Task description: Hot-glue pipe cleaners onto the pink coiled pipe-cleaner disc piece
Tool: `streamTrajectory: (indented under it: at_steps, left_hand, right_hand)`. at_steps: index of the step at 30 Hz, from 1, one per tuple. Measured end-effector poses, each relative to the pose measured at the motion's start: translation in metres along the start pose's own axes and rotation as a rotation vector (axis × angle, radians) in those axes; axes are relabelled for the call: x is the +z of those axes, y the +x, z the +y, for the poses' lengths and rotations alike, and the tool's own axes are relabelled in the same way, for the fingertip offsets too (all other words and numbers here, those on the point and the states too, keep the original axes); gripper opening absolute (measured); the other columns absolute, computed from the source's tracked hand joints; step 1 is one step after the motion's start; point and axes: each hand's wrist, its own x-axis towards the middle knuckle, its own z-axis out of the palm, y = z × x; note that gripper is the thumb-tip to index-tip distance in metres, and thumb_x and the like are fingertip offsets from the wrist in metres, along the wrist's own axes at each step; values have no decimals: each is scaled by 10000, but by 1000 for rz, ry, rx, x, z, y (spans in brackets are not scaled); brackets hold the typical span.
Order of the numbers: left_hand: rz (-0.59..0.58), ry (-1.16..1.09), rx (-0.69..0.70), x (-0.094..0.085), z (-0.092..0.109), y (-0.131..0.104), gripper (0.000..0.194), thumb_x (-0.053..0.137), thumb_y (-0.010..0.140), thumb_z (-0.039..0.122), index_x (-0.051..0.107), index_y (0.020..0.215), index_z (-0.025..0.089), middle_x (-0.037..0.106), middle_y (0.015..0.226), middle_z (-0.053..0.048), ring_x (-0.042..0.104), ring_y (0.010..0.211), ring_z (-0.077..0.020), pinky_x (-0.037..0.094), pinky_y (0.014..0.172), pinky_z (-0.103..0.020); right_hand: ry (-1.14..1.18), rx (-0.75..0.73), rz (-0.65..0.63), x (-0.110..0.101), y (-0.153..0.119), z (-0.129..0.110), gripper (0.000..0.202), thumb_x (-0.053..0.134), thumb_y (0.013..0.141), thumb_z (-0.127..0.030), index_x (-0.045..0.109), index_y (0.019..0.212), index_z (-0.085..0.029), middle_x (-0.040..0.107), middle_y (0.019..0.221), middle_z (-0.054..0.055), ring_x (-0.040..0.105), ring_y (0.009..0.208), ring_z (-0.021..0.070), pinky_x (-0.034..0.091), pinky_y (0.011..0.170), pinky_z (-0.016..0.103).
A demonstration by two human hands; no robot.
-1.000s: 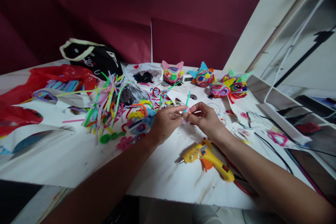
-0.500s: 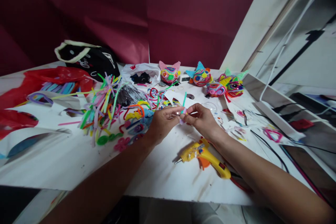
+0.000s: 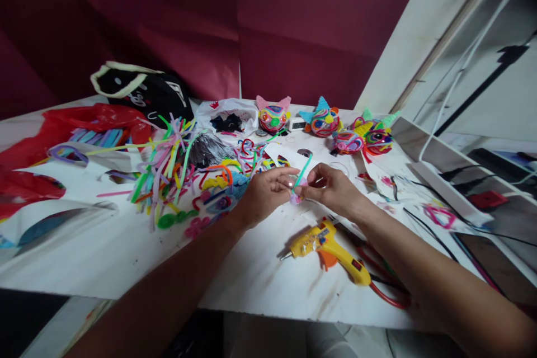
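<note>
My left hand (image 3: 271, 193) and my right hand (image 3: 329, 187) meet over the middle of the white table. Between their fingertips is a green pipe cleaner (image 3: 304, 170), its free end pointing up, joined at its lower end to a small lilac-pink piece (image 3: 297, 196). Both hands are closed in a pinch on it; the fingers partly hide the lilac piece. Just below my hands, a yellow hot glue gun (image 3: 331, 246) lies on its side with its nozzle to the left. A heap of coloured pipe cleaners (image 3: 168, 162) is to the left of my left hand.
Several decorated animal heads, among them one with pink ears (image 3: 273, 114), line the back. A black bag (image 3: 145, 92) and red plastic bag (image 3: 96, 114) stand at left. On the right are a phone (image 3: 495, 260), cables and a white tray edge (image 3: 444, 190).
The green pipe cleaner has tilted to the right and sits lower between my fingers. More of the lilac piece shows. The view has shifted slightly; the glue gun stays put.
</note>
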Motion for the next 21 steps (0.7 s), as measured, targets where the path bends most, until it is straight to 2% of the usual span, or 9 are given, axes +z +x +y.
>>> streamTrajectory:
  at_steps: [2,4,7,8,10,12,14,17,21]
  left_hand:
    - [-29,-11,-13,-1,2,0,513,631,612,90,643,1124,137,602,806,2,584,688,-97,455,603,-199]
    - [-45,-14,-16,-1,5,-1,538,634,608,82,616,1143,136,588,798,7,573,690,-94,455,613,-200]
    - [-85,-12,-19,-1,7,-2,584,630,607,67,572,1184,140,580,790,13,560,687,-91,449,612,-200]
    - [-99,-13,-23,-1,8,-3,595,630,607,65,559,1193,142,579,790,14,558,686,-91,445,606,-199]
    - [-120,-21,-35,0,9,-4,597,634,610,68,545,1195,143,577,787,15,558,691,-94,441,607,-200]
    - [-131,-32,-46,-1,10,-4,594,645,607,75,535,1186,142,581,795,10,563,700,-98,447,620,-209]
    - [-145,-47,-53,-2,11,-4,607,662,599,80,523,1186,147,588,825,4,572,700,-99,459,641,-224]
    - [-162,-73,-50,-4,12,-5,635,688,599,92,511,1203,170,591,878,-7,586,704,-102,475,662,-250]
    - [-157,-103,-46,-6,13,-4,642,712,588,96,520,1196,172,589,889,-16,596,729,-120,483,660,-266]
  right_hand:
    - [-152,-115,119,-4,0,1,553,769,595,-521,533,980,-202,609,979,90,597,908,267,493,745,399]
    - [-272,-271,158,-9,2,-1,718,771,600,-514,487,1183,-203,526,1210,144,515,1137,326,455,896,471]
    - [-405,-448,0,-19,6,-10,755,738,667,-476,436,1317,-237,409,1405,146,355,1328,364,362,1010,535]
    - [-434,-478,-77,-22,8,-15,707,730,682,-453,462,1302,-241,429,1400,136,353,1332,363,361,1009,529]
    - [-465,-488,-239,-28,13,-25,559,719,701,-404,550,1201,-222,544,1279,117,464,1238,338,406,964,469]
    - [-457,-435,-386,-33,19,-36,417,715,700,-367,603,1062,-193,627,1100,90,584,1042,283,454,870,387]
    - [-427,-346,-498,-37,25,-45,369,726,679,-361,606,979,-183,643,994,61,613,908,241,464,796,338]
    - [-369,-264,-589,-39,33,-52,398,748,638,-382,594,953,-193,635,958,35,603,880,222,455,768,311]
    - [-261,-228,-621,-34,37,-50,369,756,597,-322,593,907,-204,633,894,15,585,843,208,451,717,293]
